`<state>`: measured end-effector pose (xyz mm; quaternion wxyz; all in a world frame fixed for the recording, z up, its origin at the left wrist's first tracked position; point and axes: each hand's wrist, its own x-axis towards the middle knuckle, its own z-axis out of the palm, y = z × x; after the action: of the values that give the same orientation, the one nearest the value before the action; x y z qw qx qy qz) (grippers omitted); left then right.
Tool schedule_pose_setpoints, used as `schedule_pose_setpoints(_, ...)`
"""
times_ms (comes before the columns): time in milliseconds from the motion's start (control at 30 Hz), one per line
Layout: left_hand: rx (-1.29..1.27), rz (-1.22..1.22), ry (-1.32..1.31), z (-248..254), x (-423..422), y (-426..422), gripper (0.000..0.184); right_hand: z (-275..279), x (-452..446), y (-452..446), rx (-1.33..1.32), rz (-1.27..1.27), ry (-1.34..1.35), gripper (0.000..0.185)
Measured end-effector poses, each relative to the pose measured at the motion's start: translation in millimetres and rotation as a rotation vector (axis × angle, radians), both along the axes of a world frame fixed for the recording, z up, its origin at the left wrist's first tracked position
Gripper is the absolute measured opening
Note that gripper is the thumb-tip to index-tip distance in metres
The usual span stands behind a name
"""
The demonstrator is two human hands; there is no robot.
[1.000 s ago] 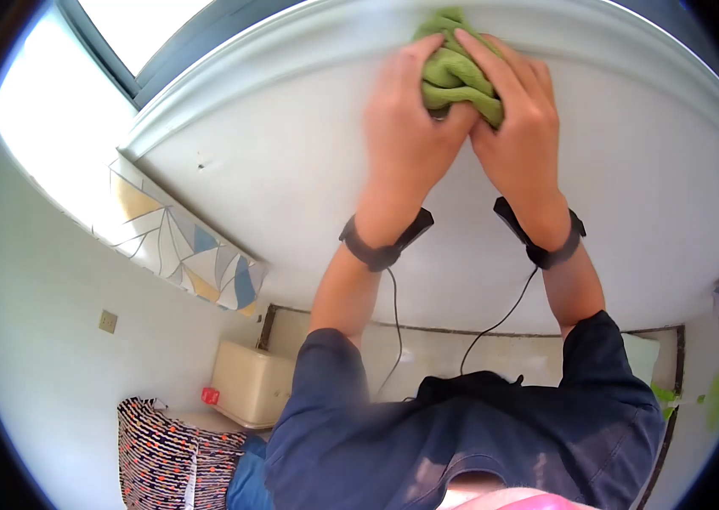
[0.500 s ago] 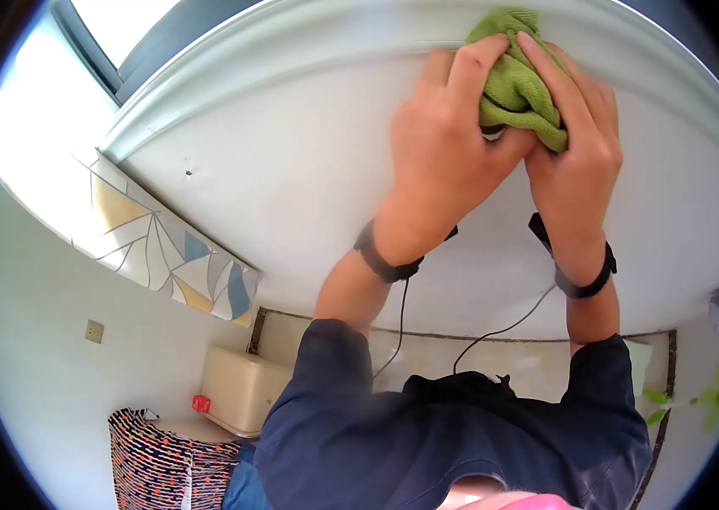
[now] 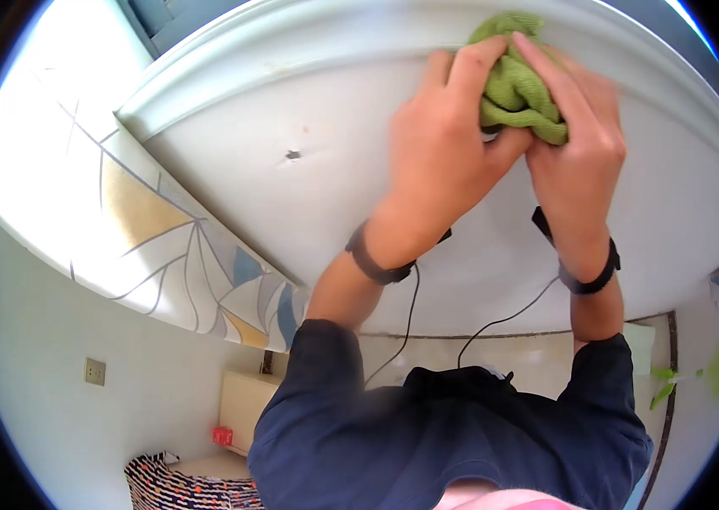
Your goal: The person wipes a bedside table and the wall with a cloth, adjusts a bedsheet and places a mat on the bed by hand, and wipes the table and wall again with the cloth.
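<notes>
A bunched green cloth (image 3: 519,89) is held between both my hands near the top of the view, against the pale moulded ledge (image 3: 317,64). My left hand (image 3: 451,136) grips it from the left, thumb beneath and fingers on top. From the right, my right hand (image 3: 579,140) closes on the same cloth, its outer fingers a little blurred. The hands nearly touch at the thumbs. Below the ledge spreads a smooth white surface (image 3: 334,204) with a small chipped hole (image 3: 293,155). Black straps (image 3: 374,259) with cables circle both wrists.
On the left stands a panel patterned with grey, blue and yellow shapes (image 3: 198,255). A wall socket (image 3: 94,371), a cream box-like piece (image 3: 245,404), a small red item (image 3: 222,436) and striped fabric (image 3: 181,484) lie lower left. Green leaves (image 3: 664,391) show at right.
The view has shifted, so the chipped hole and patterned panel now appear farther right and larger. Both hands keep hold of the cloth, whose folds have changed slightly.
</notes>
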<state>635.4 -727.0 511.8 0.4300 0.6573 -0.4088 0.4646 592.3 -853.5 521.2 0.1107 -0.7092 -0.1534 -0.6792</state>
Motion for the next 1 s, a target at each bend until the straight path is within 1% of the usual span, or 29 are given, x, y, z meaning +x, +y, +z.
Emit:
schedule_pose_setpoints(100,-0.028,-0.002,0.058,2.9,5.1,47.6,0.065,3.6,13.2,45.7,-0.021,0.018,0.0,0.06)
schedule_pose_setpoints(200,-0.014,0.047,0.036,2.7,13.4,88.9,0.065,5.8,24.1,84.5,-0.045,0.036,0.01,0.058)
schedule_pose_setpoints(300,-0.052,0.046,0.165,0.4,13.5,123.4,0.063,5.3,34.1,117.1,-0.078,0.065,0.038,0.053)
schedule_pose_setpoints(333,-0.072,0.077,0.147,-0.5,17.2,135.3,0.062,6.8,38.6,127.9,-0.085,0.073,0.044,0.052)
schedule_pose_setpoints(400,-0.111,0.137,0.121,-6.0,24.4,159.1,0.06,9.6,43.0,154.0,-0.095,0.15,0.064,0.056)
schedule_pose_setpoints(467,-0.178,0.105,0.174,-7.1,29.1,181.2,0.058,13.2,49.8,178.1,-0.131,0.203,0.064,0.058)
schedule_pose_setpoints(533,-0.227,0.092,0.246,-5.3,24.3,199.2,0.053,13.8,55.8,197.4,-0.169,0.213,0.083,0.047)
schedule_pose_setpoints(567,-0.245,0.088,0.24,-1.6,22.5,205.2,0.053,16.5,58.1,204.6,-0.178,0.219,0.087,0.041)
schedule_pose_setpoints(633,-0.273,0.081,0.245,1.1,15.8,213.8,0.051,21.7,56.3,212.6,-0.204,0.266,0.112,0.041)
schedule_pose_setpoints(667,-0.245,0.086,0.281,2.5,14.4,217.4,0.048,26.1,56.5,213.5,-0.217,0.286,0.119,0.04)
schedule_pose_setpoints(767,-0.277,0.045,0.105,11.9,23.0,213.3,0.048,41.4,56.0,207.4,-0.227,0.286,-0.061,0.042)
schedule_pose_setpoints(800,-0.253,0.065,-0.009,17.3,29.5,208.4,0.048,47.8,51.8,200.5,-0.22,0.268,-0.064,0.042)
schedule_pose_setpoints(867,-0.231,0.072,0.027,30.1,27.2,189.4,0.048,61.9,39.8,180.6,-0.214,0.233,-0.064,0.043)
schedule_pose_setpoints(900,-0.224,0.075,0.047,35.9,26.0,178.4,0.048,66.7,30.0,173.8,-0.196,0.261,-0.037,0.043)
schedule_pose_setpoints(933,-0.232,0.11,-0.064,39.1,29.0,168.1,0.047,68.7,18.1,168.6,-0.18,0.29,-0.006,0.044)
schedule_pose_setpoints(1000,-0.209,0.043,-0.04,38.5,25.9,156.8,0.048,64.7,10.5,159.0,-0.092,0.31,0.119,0.044)
